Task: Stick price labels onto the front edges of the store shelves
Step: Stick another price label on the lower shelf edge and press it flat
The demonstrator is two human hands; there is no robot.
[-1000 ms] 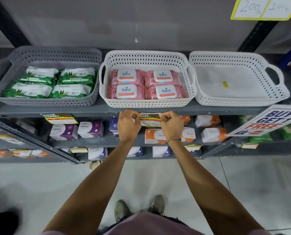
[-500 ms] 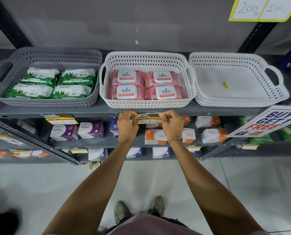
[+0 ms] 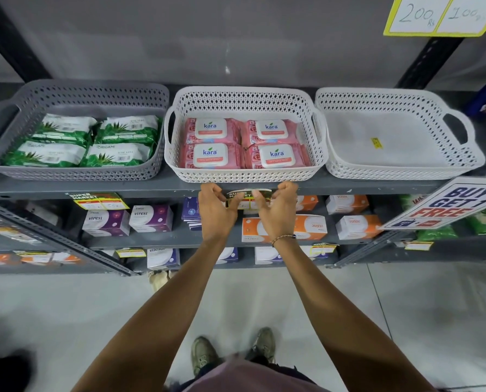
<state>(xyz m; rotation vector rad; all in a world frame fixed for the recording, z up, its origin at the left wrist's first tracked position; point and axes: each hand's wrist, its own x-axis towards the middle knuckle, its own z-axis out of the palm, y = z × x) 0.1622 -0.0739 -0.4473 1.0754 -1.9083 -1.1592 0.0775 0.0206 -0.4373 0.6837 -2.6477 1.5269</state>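
Note:
A green, red and yellow price label [image 3: 246, 197] sits on the front edge of the grey top shelf [image 3: 377, 188], below the white basket of pink Kara wipes [image 3: 244, 174]. My left hand [image 3: 215, 213] is at the label's left end and my right hand [image 3: 278, 213] at its right end. Both hands have loosely curled, parted fingers, and both thumbs lie on the label's face. The label's lower part is hidden behind my thumbs. Another label [image 3: 99, 200] is stuck on the same edge to the left.
A grey basket [image 3: 75, 174] of green wipes stands left and an empty white basket [image 3: 400, 172] right. Lower shelves hold purple and orange boxes with their own labels. A "Buy 1 Get 1 Free" sign [image 3: 448, 203] juts out at right. My feet stand on the tiled floor.
My hands have loosened from a tight pinch on the label's ends. The fingers have spread and the thumbs have slid inward over the label's face. The label stays on the shelf edge.

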